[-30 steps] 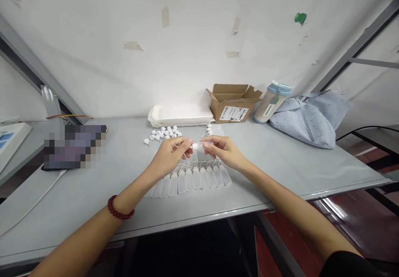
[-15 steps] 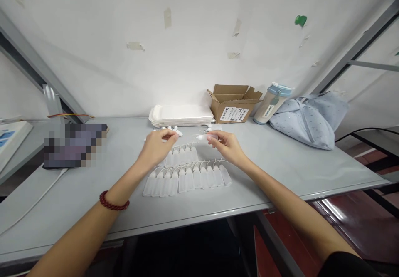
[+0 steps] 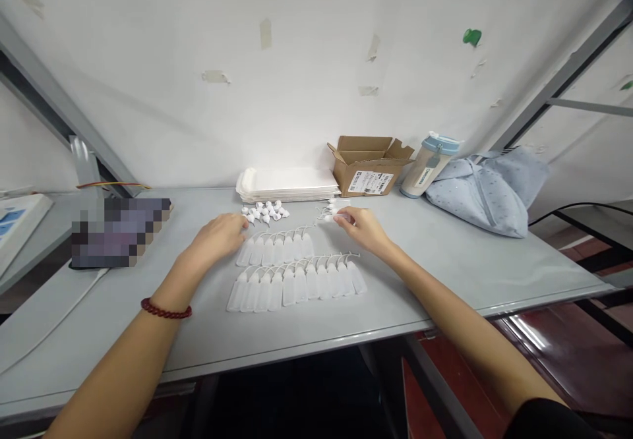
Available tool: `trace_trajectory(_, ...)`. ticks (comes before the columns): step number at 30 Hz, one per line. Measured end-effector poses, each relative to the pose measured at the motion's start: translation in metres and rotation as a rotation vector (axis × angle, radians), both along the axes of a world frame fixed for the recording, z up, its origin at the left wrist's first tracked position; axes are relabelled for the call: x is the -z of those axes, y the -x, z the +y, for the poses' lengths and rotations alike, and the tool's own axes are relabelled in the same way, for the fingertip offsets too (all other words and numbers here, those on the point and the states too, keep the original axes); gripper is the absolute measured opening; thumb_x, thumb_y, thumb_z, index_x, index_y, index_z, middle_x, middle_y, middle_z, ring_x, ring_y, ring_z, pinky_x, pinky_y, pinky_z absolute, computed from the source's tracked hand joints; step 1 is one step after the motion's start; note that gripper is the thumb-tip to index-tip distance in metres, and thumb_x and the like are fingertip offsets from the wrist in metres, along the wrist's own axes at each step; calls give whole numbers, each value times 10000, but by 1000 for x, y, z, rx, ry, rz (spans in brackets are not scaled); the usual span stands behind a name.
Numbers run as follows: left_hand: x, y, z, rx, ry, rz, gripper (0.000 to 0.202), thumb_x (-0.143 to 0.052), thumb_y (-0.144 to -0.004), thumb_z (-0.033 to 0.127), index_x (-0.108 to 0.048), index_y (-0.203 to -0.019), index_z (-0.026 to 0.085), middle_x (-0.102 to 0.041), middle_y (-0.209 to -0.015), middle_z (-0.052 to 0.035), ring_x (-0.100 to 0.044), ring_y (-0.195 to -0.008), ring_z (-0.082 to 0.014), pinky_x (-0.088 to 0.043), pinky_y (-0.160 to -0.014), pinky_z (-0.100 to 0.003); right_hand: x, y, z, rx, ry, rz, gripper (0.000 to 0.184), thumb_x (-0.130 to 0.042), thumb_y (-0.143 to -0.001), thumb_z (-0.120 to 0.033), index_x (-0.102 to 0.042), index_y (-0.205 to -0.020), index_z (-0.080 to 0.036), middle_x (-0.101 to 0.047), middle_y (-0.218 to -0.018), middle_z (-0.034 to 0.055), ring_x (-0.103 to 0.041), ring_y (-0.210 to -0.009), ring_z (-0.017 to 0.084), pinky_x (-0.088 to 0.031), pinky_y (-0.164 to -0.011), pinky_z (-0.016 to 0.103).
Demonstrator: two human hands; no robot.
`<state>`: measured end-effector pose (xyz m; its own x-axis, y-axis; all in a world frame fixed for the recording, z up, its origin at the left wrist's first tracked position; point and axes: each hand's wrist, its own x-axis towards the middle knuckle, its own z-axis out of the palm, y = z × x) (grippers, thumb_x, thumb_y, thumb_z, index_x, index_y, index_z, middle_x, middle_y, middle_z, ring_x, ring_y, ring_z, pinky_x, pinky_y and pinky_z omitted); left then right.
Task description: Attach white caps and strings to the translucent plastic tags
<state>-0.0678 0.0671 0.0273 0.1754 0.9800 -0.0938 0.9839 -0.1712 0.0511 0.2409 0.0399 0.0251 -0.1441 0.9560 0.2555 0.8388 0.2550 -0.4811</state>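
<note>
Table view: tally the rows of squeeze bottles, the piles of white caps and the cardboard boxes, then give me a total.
Rows of plastic squeeze bottles: 2
Piles of white nozzle caps: 2
Cardboard boxes: 1
Total: 5

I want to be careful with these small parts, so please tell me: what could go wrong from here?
The small white caps lie in a loose pile right beside the left hand, so a slip could scatter them. The back row of plastic bottles lies close between that hand and the right hand; a brush might knock it out of line.
</note>
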Motion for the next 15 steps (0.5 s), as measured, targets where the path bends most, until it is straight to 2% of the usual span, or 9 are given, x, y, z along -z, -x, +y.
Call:
trace_trajectory(6,-5,2,3,-36,-20,4,369,-472,-720,184,-634,-1052,180,-683,-1045,-102,-631,-934,-264,-460,-726,-310,1,-3,4,27,61,-44,268,-489,-879,-335,-671,-853,-139,-614,-645,28,-490,-585,133,-302,-550,231)
trace_trajectory(10,-11,5,0,-75,-90,41,403,-467,-741,199,-616,-1115,182,-651,-1079,-141,-578,-1032,-319,-465,-750,-350,4,-5,6,14,75,-61,291,-487,-879,-365,-666,-844,-138,-612,-632,29,-495,-581,134,-308,-547,229)
trace_trajectory(12,-10,7,-1,-89,-91,51,420,-459,-752,212,-600,-1146,179,-636,-1096,-159,-560,-1057,-340,-467,-753,-365,5,-7,8,13,81,-60,301,-489,-879,-381,-664,-845,-139,-626,-651,36,-513,-593,140,-320,-552,229)
trace_trajectory(15,-6,10,1,-82,-57,47,414,-453,-755,210,-599,-1142,182,-642,-1090,-153,-578,-1042,-316,-466,-778,-358,5,-9,9,15,95,-77,301,-500,-878,-392,-659,-864,-137,-655,-697,55,-551,-625,152,-340,-565,231)
